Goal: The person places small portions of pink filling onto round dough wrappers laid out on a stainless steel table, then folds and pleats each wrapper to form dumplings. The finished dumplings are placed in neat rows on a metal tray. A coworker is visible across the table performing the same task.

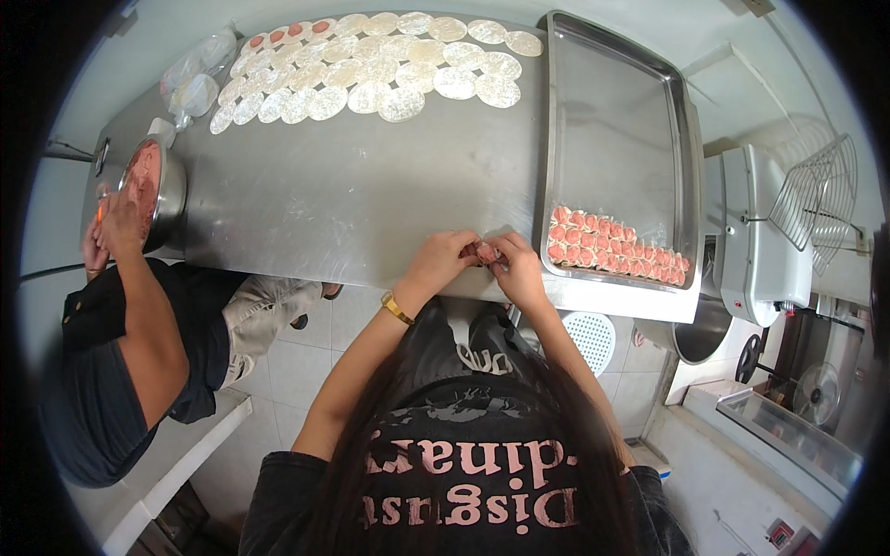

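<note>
Close to the table's front edge, my left hand (438,263) and my right hand (519,267) pinch one small open-topped meat dumpling (485,252) between their fingers. Pink filling shows in its pale wrapper. On the right, the metal tray (547,139) has rows of finished dumplings (603,243) packed along its near end. At the far side of the table lie many round, floury wrappers (371,69) in overlapping rows. A few at the far left carry dabs of pink filling (295,30).
At the left, a co-worker's hands (116,227) are at a metal bowl (171,195) of pink ground meat. Plastic bags (195,79) lie behind it. A white machine (756,236) and wire rack (820,204) stand right of the tray. A white perforated stool (590,341) is below the table.
</note>
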`<state>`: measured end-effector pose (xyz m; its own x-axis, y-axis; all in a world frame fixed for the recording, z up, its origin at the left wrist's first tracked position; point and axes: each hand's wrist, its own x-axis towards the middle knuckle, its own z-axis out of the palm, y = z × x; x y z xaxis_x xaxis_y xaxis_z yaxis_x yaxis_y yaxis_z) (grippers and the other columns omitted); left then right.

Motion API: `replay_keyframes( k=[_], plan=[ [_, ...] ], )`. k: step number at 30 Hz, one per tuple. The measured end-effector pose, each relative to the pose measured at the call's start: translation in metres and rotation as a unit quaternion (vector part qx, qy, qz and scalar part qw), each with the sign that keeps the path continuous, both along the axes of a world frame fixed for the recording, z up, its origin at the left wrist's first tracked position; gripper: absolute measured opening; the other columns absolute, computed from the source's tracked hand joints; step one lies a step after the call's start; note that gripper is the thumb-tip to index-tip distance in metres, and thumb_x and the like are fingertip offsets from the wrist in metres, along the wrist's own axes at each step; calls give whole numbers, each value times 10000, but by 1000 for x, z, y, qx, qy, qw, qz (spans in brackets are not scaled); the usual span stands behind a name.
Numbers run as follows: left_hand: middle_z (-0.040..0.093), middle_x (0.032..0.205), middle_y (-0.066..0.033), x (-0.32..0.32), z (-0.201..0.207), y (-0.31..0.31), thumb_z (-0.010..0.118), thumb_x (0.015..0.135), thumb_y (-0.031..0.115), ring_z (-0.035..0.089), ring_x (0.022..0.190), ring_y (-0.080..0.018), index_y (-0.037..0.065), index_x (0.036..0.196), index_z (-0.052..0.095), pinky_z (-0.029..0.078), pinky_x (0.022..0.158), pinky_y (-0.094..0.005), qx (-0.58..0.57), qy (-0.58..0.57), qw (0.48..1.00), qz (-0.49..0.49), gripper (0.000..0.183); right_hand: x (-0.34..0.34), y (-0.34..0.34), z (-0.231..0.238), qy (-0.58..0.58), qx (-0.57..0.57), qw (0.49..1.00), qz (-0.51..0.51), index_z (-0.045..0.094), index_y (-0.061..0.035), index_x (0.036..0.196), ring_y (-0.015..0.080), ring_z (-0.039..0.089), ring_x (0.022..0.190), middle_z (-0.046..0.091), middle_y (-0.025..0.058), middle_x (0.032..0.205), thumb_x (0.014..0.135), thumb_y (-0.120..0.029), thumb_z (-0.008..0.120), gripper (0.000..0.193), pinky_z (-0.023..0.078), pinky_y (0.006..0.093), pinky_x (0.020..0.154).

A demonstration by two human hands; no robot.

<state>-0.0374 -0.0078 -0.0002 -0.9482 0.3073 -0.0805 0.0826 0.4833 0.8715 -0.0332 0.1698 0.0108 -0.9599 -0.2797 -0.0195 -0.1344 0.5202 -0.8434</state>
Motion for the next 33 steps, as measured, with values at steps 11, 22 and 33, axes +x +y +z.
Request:
replay_keyframes(
  k=[11, 22, 33],
  plan=[
    [628, 975, -115, 1, 0, 3, 703, 750, 74, 641, 808, -286, 49, 1008, 608, 520, 710, -365, -8, 54, 998, 16, 275, -11, 1, -5, 45, 51, 997, 33, 618, -11, 990, 343, 621, 840, 598, 136, 943, 694, 46, 660, 304, 513, 390, 721],
    [662, 944, -147, 8, -9, 3, 685, 765, 7, 668, 850, -264, 21, 1056, 602, 534, 735, -340, 57, -15, 994, 90, 303, -14, 6, -6, 103, 71, 986, 112, 604, -45, 1034, 335, 596, 933, 586, 127, 1007, 688, 48, 664, 362, 498, 402, 782],
    [673, 882, -81, 47, -8, -27, 726, 760, 15, 633, 737, -127, 2, 989, 634, 521, 656, -256, 2, -3, 969, 246, 248, -54, 128, 39, 9, -28, 999, -31, 648, -44, 1028, 164, 644, 792, 633, 68, 910, 727, 36, 667, 312, 535, 281, 751]
  ],
)
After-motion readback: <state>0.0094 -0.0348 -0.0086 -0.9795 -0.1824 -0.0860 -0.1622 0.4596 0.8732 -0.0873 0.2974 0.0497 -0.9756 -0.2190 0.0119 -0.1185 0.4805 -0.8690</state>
